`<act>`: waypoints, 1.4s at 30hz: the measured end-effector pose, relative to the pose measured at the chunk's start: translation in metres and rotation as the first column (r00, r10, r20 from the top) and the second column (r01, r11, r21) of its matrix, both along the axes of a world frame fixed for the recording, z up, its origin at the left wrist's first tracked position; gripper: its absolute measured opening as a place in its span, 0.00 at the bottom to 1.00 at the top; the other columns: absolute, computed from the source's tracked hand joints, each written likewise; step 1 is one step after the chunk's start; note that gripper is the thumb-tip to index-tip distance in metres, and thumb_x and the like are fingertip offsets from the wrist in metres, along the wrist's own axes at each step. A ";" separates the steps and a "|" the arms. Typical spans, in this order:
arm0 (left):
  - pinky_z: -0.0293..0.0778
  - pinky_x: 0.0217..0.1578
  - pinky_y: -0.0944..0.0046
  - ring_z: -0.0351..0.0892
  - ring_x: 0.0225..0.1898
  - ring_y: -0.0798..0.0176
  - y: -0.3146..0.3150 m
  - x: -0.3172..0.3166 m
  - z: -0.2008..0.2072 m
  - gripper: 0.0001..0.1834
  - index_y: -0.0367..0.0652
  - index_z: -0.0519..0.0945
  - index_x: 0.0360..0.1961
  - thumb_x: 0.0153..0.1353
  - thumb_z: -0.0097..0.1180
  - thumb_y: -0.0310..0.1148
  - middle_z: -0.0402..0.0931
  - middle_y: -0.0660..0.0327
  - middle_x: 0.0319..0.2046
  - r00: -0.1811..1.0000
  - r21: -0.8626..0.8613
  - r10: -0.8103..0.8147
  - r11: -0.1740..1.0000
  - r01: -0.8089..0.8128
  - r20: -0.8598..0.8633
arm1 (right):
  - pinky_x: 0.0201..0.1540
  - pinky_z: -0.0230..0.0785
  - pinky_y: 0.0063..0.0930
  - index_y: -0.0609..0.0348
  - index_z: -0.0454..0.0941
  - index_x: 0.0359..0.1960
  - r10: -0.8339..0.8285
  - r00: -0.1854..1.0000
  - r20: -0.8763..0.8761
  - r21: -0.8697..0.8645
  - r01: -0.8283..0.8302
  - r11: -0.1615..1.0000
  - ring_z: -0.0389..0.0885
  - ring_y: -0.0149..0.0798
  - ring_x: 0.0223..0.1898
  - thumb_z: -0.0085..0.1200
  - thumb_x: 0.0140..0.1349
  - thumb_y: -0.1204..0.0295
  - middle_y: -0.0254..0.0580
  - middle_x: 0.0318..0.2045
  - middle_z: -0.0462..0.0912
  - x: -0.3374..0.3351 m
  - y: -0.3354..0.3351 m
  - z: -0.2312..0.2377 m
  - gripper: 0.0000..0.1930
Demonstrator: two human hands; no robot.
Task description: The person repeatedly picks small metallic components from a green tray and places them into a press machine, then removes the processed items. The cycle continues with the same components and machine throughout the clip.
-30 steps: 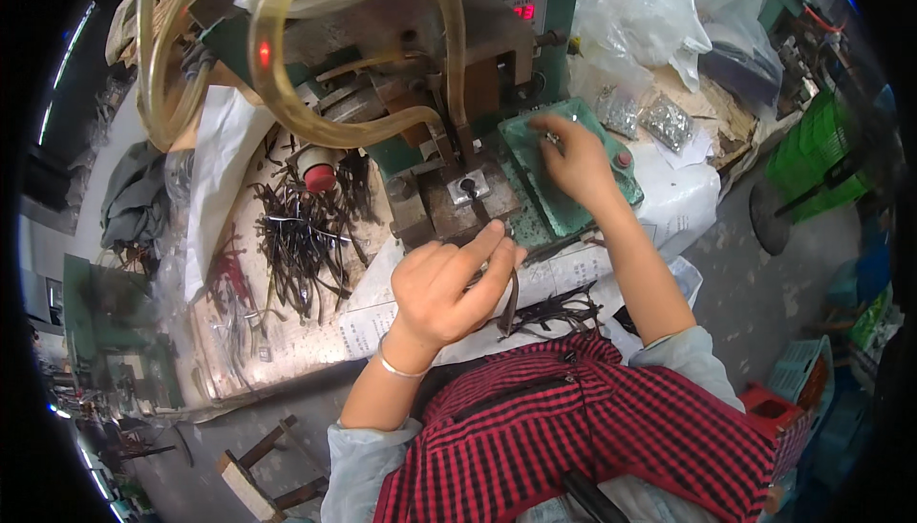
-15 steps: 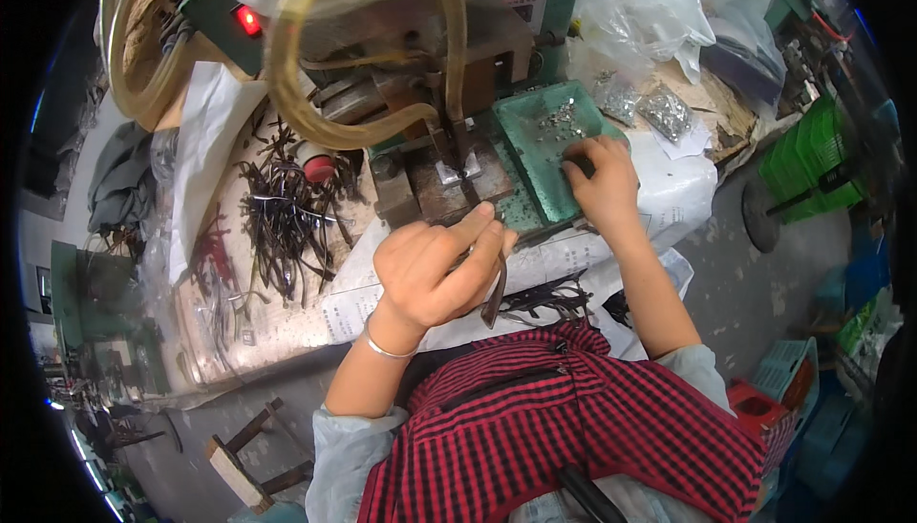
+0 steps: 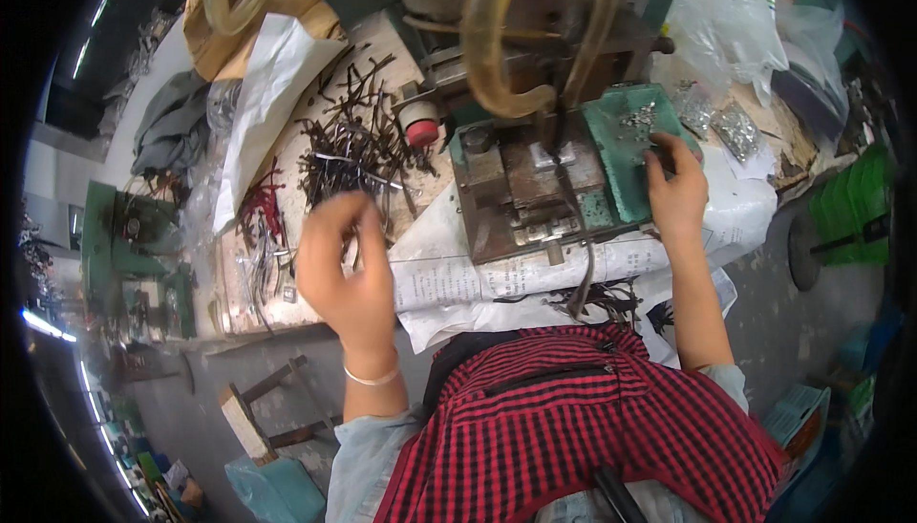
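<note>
My left hand [image 3: 342, 275], blurred, has left dark strap [image 3: 586, 251], now near strip pile [image 3: 334, 162]; grip unclear. Strap lies unheld across press [image 3: 535, 189]. My right hand [image 3: 680, 184] curls at green tray [image 3: 621, 168]; cannot tell if holding anything.

Left hand [image 3: 344, 270] near dark strips [image 3: 336, 168]; right hand [image 3: 680, 191] at green tray [image 3: 621, 177].

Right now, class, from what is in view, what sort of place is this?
Probably a factory workshop: a bench machine with a thick hose, a green tray holding small metal pieces, and a pile of dark strips.
</note>
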State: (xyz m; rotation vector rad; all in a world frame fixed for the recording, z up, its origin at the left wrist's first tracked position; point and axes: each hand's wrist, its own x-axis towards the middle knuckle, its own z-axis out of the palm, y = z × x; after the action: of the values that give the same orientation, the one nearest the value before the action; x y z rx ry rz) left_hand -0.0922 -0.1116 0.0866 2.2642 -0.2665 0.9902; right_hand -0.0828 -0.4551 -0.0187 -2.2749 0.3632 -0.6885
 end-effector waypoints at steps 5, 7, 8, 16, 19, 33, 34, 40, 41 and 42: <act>0.74 0.42 0.47 0.80 0.40 0.47 0.026 0.072 -0.082 0.12 0.44 0.90 0.31 0.55 0.71 0.42 0.79 0.55 0.34 0.871 0.644 0.434 0.739 -0.198 -0.230 | 0.48 0.76 0.36 0.61 0.85 0.43 0.082 0.977 0.198 -0.215 -0.038 0.976 0.87 0.49 0.42 0.62 0.64 0.77 0.47 0.39 0.88 0.008 0.005 0.001 0.07; 0.75 0.42 0.47 0.81 0.41 0.47 0.039 0.083 -0.132 0.12 0.44 0.91 0.29 0.53 0.72 0.42 0.80 0.54 0.36 0.813 0.660 0.494 0.726 -0.191 -0.308 | 0.48 0.75 0.37 0.61 0.85 0.42 0.056 0.990 0.127 -0.165 -0.035 0.986 0.85 0.50 0.42 0.62 0.63 0.78 0.47 0.38 0.87 0.002 0.006 -0.004 0.07; 0.76 0.43 0.47 0.81 0.41 0.46 0.036 0.086 -0.137 0.11 0.43 0.91 0.27 0.51 0.72 0.40 0.80 0.53 0.36 0.822 0.554 0.453 0.805 -0.210 -0.346 | 0.48 0.74 0.37 0.61 0.85 0.41 0.030 0.996 0.085 -0.146 -0.017 0.989 0.85 0.50 0.42 0.62 0.62 0.78 0.47 0.38 0.87 -0.004 0.003 -0.007 0.07; 0.74 0.32 0.66 0.77 0.26 0.66 0.048 0.079 -0.120 0.07 0.39 0.87 0.42 0.64 0.66 0.28 0.82 0.60 0.29 0.942 -0.088 0.035 0.994 -0.068 -0.335 | 0.48 0.73 0.39 0.61 0.86 0.40 -0.031 0.989 0.148 -0.039 0.037 0.999 0.83 0.48 0.42 0.61 0.62 0.79 0.45 0.37 0.86 -0.054 -0.017 -0.002 0.07; 0.71 0.31 0.72 0.74 0.27 0.75 0.026 0.076 -0.101 0.09 0.37 0.85 0.48 0.68 0.62 0.23 0.79 0.68 0.28 0.899 -0.544 -0.267 0.838 0.039 -0.346 | 0.51 0.74 0.34 0.62 0.87 0.42 0.221 0.947 0.233 0.018 -0.231 0.973 0.85 0.43 0.44 0.61 0.62 0.80 0.45 0.40 0.87 -0.041 0.016 0.042 0.08; 0.80 0.39 0.71 0.84 0.37 0.68 -0.020 0.045 -0.056 0.04 0.32 0.81 0.44 0.71 0.60 0.22 0.86 0.54 0.39 0.962 -0.691 -0.274 0.695 0.198 0.001 | 0.56 0.71 0.26 0.67 0.71 0.59 0.325 0.863 0.387 0.493 -0.492 0.717 0.83 0.31 0.46 0.63 0.62 0.82 0.43 0.43 0.85 0.013 0.093 0.076 0.24; 0.82 0.39 0.69 0.85 0.39 0.65 -0.029 0.034 -0.036 0.04 0.30 0.80 0.45 0.70 0.58 0.19 0.85 0.51 0.41 0.942 -0.653 -0.322 0.693 0.305 0.098 | 0.55 0.72 0.27 0.67 0.71 0.58 0.328 0.856 0.399 0.489 -0.502 0.714 0.84 0.32 0.45 0.63 0.61 0.82 0.43 0.41 0.86 0.011 0.097 0.081 0.23; 0.77 0.28 0.64 0.87 0.33 0.55 -0.057 0.003 -0.006 0.14 0.43 0.83 0.42 0.56 0.74 0.23 0.88 0.50 0.40 0.832 0.151 -0.486 0.874 0.462 0.266 | 0.64 0.69 0.32 0.67 0.66 0.69 0.389 0.808 0.443 0.681 -0.585 0.440 0.79 0.36 0.58 0.57 0.62 0.83 0.46 0.57 0.80 -0.025 0.102 0.110 0.31; 0.69 0.24 0.68 0.82 0.26 0.61 -0.065 0.005 -0.005 0.15 0.44 0.85 0.41 0.53 0.76 0.26 0.88 0.51 0.44 0.800 0.283 -0.540 0.835 0.472 0.260 | 0.64 0.69 0.32 0.67 0.66 0.69 0.437 0.801 0.409 0.659 -0.590 0.466 0.79 0.36 0.58 0.57 0.62 0.84 0.46 0.57 0.81 -0.027 0.096 0.109 0.31; 0.68 0.23 0.68 0.79 0.24 0.64 -0.071 0.005 -0.007 0.14 0.44 0.86 0.41 0.52 0.76 0.27 0.88 0.53 0.43 0.786 0.345 -0.567 0.809 0.477 0.244 | 0.64 0.69 0.32 0.67 0.66 0.70 0.488 0.785 0.381 0.627 -0.607 0.489 0.80 0.36 0.58 0.57 0.63 0.84 0.46 0.57 0.81 -0.024 0.088 0.109 0.31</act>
State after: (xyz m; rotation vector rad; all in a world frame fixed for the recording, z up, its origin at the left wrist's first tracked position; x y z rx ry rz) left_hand -0.0871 -0.1829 0.0801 2.0367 -1.1851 1.0654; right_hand -0.1065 -0.3676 0.0903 -1.4012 -0.1804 -0.2758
